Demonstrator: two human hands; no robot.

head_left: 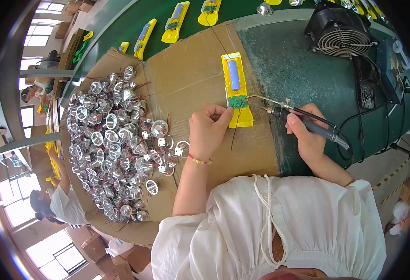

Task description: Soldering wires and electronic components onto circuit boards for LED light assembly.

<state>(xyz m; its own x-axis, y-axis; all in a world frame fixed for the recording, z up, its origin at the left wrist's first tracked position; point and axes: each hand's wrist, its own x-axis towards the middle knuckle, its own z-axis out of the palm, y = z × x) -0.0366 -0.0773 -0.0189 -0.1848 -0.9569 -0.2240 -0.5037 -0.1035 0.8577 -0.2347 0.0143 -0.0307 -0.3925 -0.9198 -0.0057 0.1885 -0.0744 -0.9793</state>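
Here, at the far left, other people sit at the edge of the view, one in a dark cap point(41, 201) low down. Next to them a large heap of shiny reflector cups point(116, 144) with thin red wires lies on a brown cardboard sheet point(191, 70) that covers part of the green worktop point(307, 79). A few cups have spilled to the heap's right side, close to the left hand's wrist, which wears a beaded bracelet point(200, 161).

The left hand point(208, 130) rests on the cardboard with its fingers curled; the thumb and forefinger pinch at the lower left edge of a yellow plastic housing point(236, 88), near a thin dark wire point(235, 133) that trails down from it. The housing lies lengthwise on the cardboard, holding a blue cylindrical battery point(234, 74) in its upper half and a small green circuit board point(237, 101) below that.

To the right, the right hand point(307, 133) is closed around the dark handle of a soldering iron point(298, 116), held like a pen. Its metal tip reaches left to the circuit board's right edge. A black cable runs from the handle off toward the right.

Further right, a black fan point(340, 30) with a wire grille stands on the worktop. Along the top, more yellow housings point(174, 23) lie in a row.
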